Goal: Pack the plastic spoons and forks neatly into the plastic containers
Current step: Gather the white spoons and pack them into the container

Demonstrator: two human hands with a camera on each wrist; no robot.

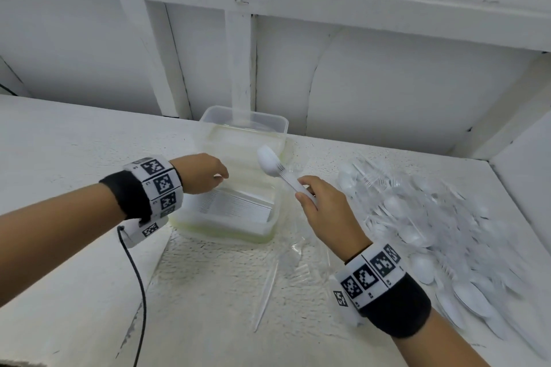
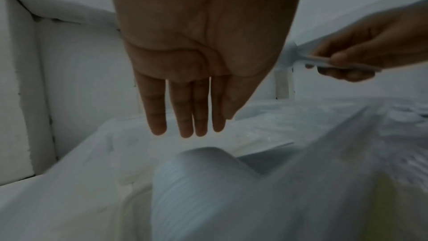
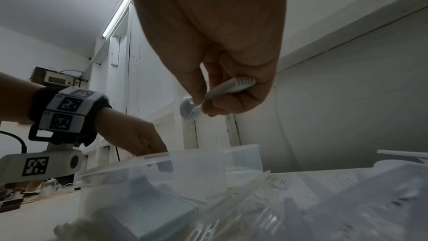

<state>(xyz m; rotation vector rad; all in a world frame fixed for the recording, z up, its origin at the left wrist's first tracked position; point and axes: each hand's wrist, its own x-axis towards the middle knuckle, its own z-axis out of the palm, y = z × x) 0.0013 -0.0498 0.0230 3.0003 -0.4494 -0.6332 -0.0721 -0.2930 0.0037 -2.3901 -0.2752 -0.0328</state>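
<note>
While my right hand pinches spoon-and-fork bundle above container rim, left hand, fingers straight and empty, hovers over packed stack.

Two clear plastic containers stood on the bench, one behind the other. Two hands were in view: the left hand and the right hand (which held a small bunch of spoons and forks, too overlapped to count). One loose heap of cutlery was uncountable.
</note>
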